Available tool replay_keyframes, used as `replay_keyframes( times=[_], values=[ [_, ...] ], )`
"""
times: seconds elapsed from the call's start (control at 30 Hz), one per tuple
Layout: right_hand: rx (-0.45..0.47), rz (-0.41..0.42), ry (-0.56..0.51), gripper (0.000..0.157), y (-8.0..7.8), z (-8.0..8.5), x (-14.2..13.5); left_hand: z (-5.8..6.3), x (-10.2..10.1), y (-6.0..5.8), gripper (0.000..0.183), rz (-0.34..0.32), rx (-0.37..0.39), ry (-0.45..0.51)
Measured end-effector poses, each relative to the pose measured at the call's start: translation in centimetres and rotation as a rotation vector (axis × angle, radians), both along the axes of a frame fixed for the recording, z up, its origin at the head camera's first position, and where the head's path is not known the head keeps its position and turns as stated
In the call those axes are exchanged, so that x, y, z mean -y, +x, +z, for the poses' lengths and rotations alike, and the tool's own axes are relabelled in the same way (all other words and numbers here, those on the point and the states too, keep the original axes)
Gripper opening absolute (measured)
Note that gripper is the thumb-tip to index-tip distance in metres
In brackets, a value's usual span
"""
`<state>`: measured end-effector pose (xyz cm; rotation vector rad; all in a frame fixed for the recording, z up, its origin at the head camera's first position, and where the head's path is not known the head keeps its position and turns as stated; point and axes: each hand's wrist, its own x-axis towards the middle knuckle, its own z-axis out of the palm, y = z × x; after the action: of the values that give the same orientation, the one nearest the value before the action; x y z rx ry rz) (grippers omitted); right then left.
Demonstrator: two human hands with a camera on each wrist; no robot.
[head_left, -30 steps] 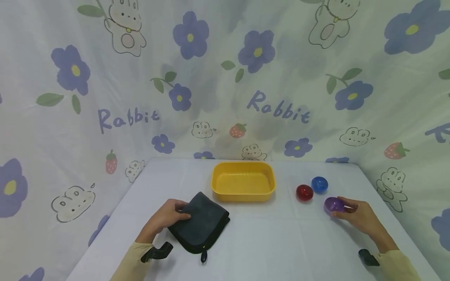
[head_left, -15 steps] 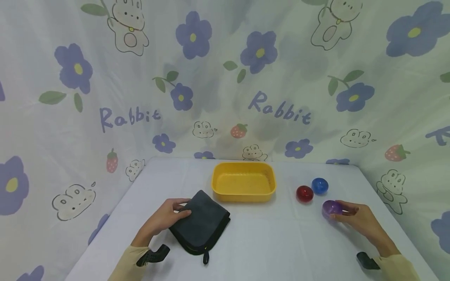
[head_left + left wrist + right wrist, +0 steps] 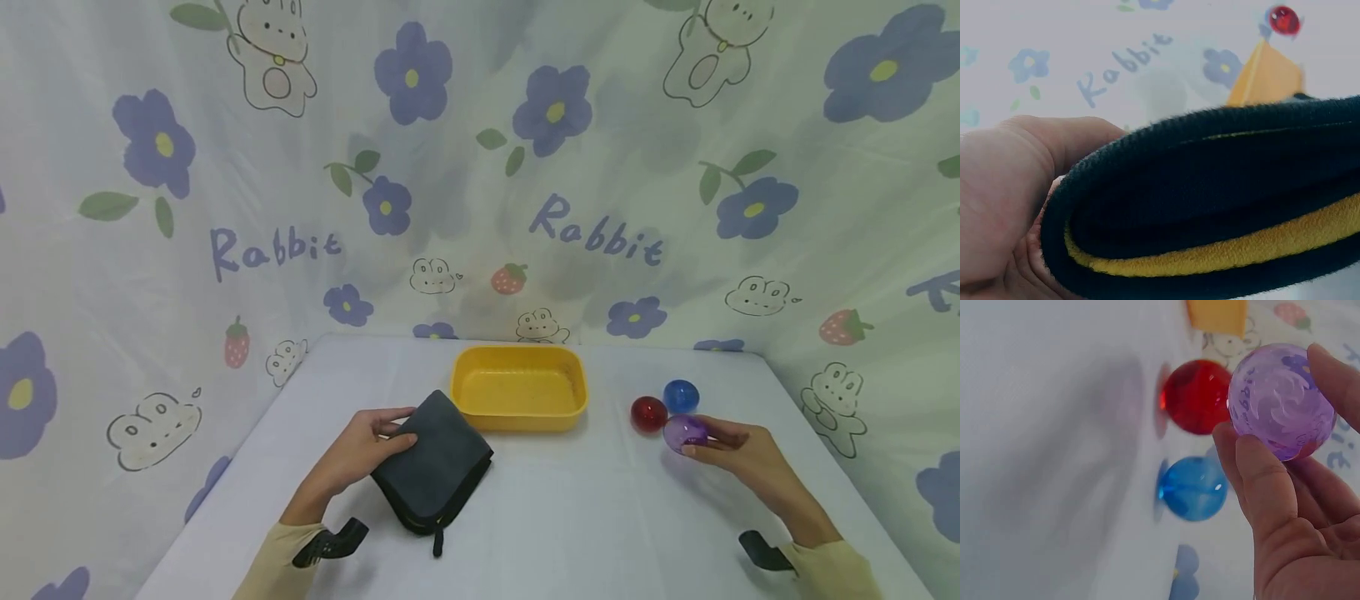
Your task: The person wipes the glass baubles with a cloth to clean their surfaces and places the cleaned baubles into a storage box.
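My left hand [image 3: 358, 450] pinches a folded dark grey cloth [image 3: 435, 457] by its left side, thumb on top and fingers behind. The cloth has a black border and a small loop at its near corner; in the left wrist view a yellow layer [image 3: 1210, 259] shows between its folds. With thumb and fingertips, my right hand [image 3: 750, 462] holds a clear purple ball [image 3: 681, 434] raised over the table, its shadow falling below. Close behind it sit a red ball [image 3: 648, 414] and a blue ball [image 3: 681, 396], both glossy and see-through.
A yellow rectangular tub [image 3: 519, 422] stands at the back middle of the white table [image 3: 570, 517], just beyond the cloth's far corner. Patterned fabric [image 3: 465, 200] hangs behind the table and along both sides.
My right hand has lifted the purple ball and brought it leftward, toward the red ball. My left hand has raised the cloth slightly and shifted it right and away from me.
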<state>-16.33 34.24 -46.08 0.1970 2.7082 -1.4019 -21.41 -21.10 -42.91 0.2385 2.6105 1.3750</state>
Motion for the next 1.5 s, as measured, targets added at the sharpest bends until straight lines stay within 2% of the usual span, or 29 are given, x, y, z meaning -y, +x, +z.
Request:
replay_keyframes(
  times=[0.23, 0.5, 0.83, 1.17, 1.33, 1.5],
  values=[
    [-0.065, 0.035, -0.078, 0.075, -0.4, 1.6, 2.2, 1.9, -1.5, 0.3, 0.052, -0.03, -0.054, 0.006],
    [-0.128, 0.101, -0.182, 0.07, -1.1, 3.3, 5.4, 4.2, -3.2, 0.3, 0.055, -0.06, -0.085, 0.103],
    [-0.183, 0.137, -0.276, 0.067, -2.0, 4.9, 9.7, 6.0, -5.4, 0.4, 0.056, -0.099, -0.114, 0.179],
    [-0.238, 0.185, -0.315, 0.059, -2.5, 6.1, 13.9, 7.0, -7.5, 0.1, 0.055, -0.147, -0.169, 0.29],
    [-0.249, 0.213, -0.342, 0.059, -2.6, 6.3, 15.9, 6.7, -8.6, -0.2, 0.055, -0.172, -0.199, 0.315],
    [-0.255, 0.247, -0.356, 0.057, -2.8, 6.2, 17.7, 6.1, -9.7, -0.1, 0.053, -0.188, -0.193, 0.319]
  ],
)
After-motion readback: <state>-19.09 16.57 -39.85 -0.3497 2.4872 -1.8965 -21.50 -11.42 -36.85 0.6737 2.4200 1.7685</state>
